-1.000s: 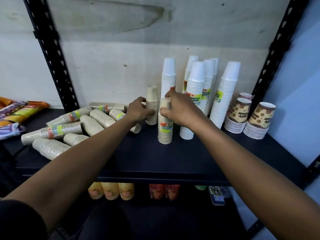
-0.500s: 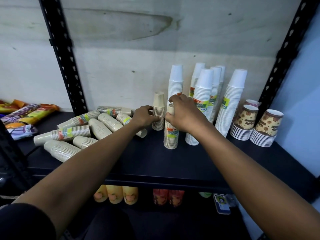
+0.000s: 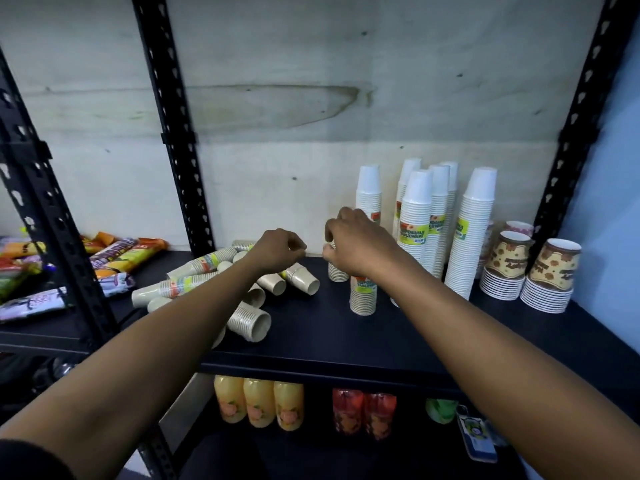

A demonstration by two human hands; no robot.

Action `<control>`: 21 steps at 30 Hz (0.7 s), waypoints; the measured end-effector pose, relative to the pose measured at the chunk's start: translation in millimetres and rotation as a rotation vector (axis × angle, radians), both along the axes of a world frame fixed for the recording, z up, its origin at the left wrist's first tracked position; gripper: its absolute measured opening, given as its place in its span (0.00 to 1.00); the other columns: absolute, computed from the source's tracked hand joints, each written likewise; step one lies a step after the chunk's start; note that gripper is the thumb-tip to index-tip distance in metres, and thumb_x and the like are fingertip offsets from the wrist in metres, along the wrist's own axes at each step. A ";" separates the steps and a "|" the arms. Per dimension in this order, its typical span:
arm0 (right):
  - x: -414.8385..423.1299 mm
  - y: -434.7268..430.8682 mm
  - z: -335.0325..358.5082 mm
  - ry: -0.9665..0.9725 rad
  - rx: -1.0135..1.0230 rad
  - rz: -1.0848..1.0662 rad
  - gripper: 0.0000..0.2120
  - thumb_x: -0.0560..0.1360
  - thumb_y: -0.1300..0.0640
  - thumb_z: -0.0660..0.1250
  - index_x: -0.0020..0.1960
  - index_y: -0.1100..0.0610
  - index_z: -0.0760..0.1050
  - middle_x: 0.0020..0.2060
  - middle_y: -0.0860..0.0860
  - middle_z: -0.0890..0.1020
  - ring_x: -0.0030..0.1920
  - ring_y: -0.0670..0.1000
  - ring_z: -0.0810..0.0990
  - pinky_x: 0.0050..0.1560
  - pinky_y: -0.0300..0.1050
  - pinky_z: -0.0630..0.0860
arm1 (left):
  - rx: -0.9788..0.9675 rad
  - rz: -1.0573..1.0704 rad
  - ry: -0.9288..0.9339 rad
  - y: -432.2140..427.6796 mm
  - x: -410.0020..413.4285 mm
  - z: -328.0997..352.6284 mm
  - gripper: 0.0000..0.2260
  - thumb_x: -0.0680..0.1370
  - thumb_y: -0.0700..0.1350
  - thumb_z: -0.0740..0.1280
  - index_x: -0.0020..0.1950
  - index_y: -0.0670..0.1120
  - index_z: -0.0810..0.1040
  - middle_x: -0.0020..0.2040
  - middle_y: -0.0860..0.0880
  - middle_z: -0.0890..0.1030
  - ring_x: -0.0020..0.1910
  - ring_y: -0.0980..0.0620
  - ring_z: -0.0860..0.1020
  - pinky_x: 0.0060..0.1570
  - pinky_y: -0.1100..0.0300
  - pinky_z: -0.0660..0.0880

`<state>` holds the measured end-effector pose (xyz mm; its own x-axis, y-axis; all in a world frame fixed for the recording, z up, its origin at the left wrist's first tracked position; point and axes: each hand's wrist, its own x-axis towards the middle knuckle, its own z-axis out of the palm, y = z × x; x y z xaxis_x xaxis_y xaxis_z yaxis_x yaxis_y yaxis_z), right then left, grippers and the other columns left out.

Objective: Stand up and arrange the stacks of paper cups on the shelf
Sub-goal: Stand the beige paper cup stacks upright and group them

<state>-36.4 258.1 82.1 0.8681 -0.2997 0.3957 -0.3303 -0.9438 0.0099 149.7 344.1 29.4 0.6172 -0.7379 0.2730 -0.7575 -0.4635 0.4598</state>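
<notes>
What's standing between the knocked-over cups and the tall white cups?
Two short brown cup stacks, upright on the shelf, the right hand holding one, in the head view.

Looks like a small shop or its stockroom to me. It's all black slotted-steel racking [image 3: 173,133] against a bare, stained wall [image 3: 294,57], not home furniture. One shelf [image 3: 329,337] is loaded with disposable cups in bulk: tall white cup stacks [image 3: 474,237] with retail labels on, beige cup stacks [image 3: 187,284] lying in a heap, and printed cups [image 3: 557,265] on the right. The next bay over has a pile of bright snack packets [image 3: 128,252]. The level underneath has yellow juice bottles [image 3: 258,403] and red bottles [image 3: 363,412] lined up like stock for sale.
</notes>
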 end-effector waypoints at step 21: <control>83.7 4.0 -66.4 0.300 0.170 -0.099 0.25 0.75 0.46 0.68 0.67 0.57 0.73 0.61 0.56 0.77 0.58 0.58 0.79 0.49 0.49 0.74 | 0.802 -0.001 -0.707 24.6 26.6 -1.7 0.17 0.78 0.41 0.66 0.66 0.54 0.75 0.62 0.49 0.76 0.64 0.45 0.76 0.54 0.50 0.75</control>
